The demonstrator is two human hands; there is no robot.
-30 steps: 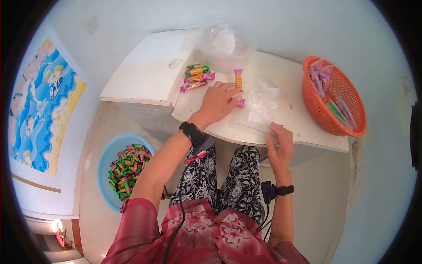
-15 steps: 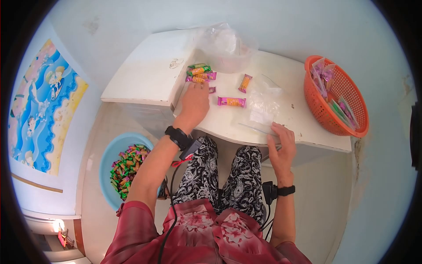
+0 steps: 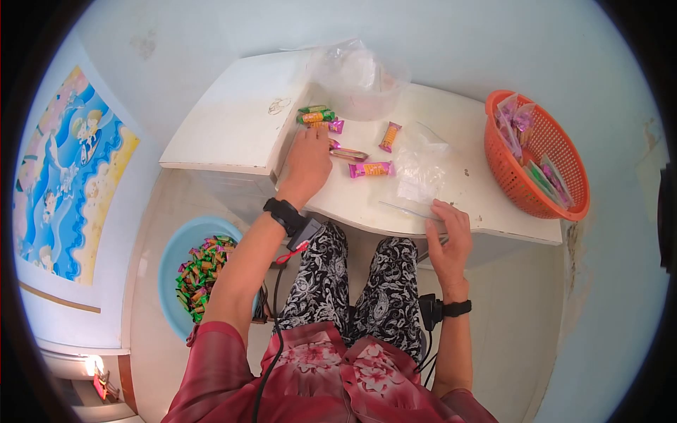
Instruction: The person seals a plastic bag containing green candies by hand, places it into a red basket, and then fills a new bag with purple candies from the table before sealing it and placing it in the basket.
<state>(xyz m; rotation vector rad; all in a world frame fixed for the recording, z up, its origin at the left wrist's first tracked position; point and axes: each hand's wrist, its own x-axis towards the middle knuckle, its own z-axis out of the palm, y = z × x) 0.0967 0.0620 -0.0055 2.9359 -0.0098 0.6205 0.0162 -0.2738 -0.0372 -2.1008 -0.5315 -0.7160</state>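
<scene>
At the left of the white tabletop, my left hand (image 3: 309, 166) is bent over a small pile of wrapped snack bars, its fingertips on a pink-wrapped bar (image 3: 334, 126) and partly hiding it. Green-wrapped bars (image 3: 316, 117) lie just beyond the fingers. A narrow bar (image 3: 350, 154) rests on edge right of this hand. Nearby lie a flat pink bar (image 3: 371, 169) and an angled one (image 3: 389, 137). My right hand (image 3: 451, 236) is at the table's front edge, thumb and fingers around the near edge of a clear plastic bag (image 3: 419, 169) lying flat.
An orange basket (image 3: 497, 151) with filled packets stands at the right. A clear tub (image 3: 377, 102) with plastic bags in it sits at the back. On the floor at left, a blue basin (image 3: 171, 247) holds many wrapped bars. Cables hang from both wrist straps.
The narrow bar now shows right of my left hand, where only a bar's end was visible before. My left hand has shifted slightly. The right hand stays at the bag's edge.
</scene>
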